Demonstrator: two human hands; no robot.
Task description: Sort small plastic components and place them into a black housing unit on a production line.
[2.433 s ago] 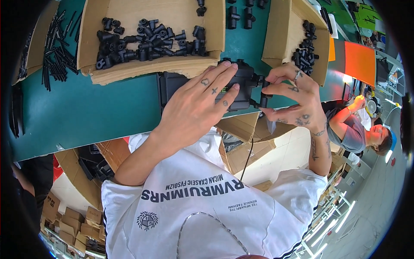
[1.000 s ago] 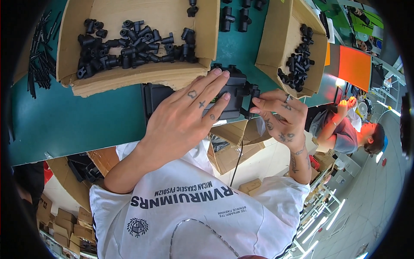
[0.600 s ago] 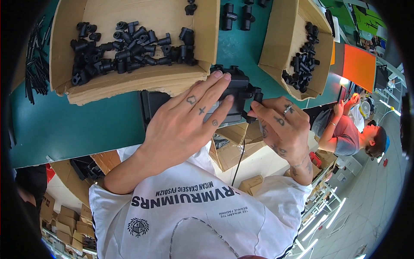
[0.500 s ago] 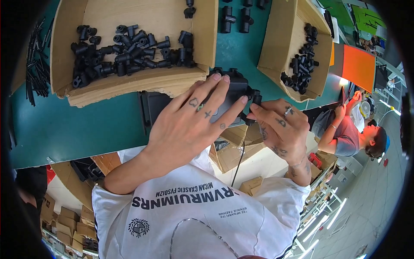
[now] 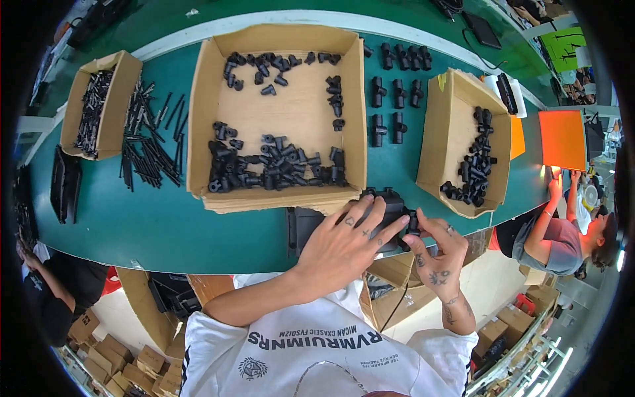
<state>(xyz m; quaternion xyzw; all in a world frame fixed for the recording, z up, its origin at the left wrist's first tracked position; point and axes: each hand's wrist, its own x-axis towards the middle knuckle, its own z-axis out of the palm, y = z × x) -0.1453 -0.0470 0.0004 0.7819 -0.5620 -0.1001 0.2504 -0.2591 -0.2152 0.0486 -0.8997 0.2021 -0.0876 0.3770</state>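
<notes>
A black plastic case [image 5: 305,225] lies at the near edge of the green bench, partly hidden by my left hand [image 5: 337,255]. That hand is open, its fingers lying across the case's top. At the right end of the case, my right hand [image 5: 436,258] pinches a dark cylindrical fitting [image 5: 411,221] between thumb and finger. Just beyond the case sits a large cardboard box [image 5: 274,112] with many black elbow fittings [image 5: 281,165].
On the green bench [image 5: 165,231] are a box of small rods [image 5: 99,106], loose rods [image 5: 152,152], black tee fittings [image 5: 378,92] in rows and a smaller box [image 5: 433,139] of fittings. Co-workers [image 5: 555,241] [image 5: 49,284] stand at both sides; an orange panel [image 5: 562,139] is at right.
The view has shifted, so the bench and hands appear lower and more bench shows. My left hand's index finger has moved rightward on the case; my right hand's fingers have shifted round the fitting.
</notes>
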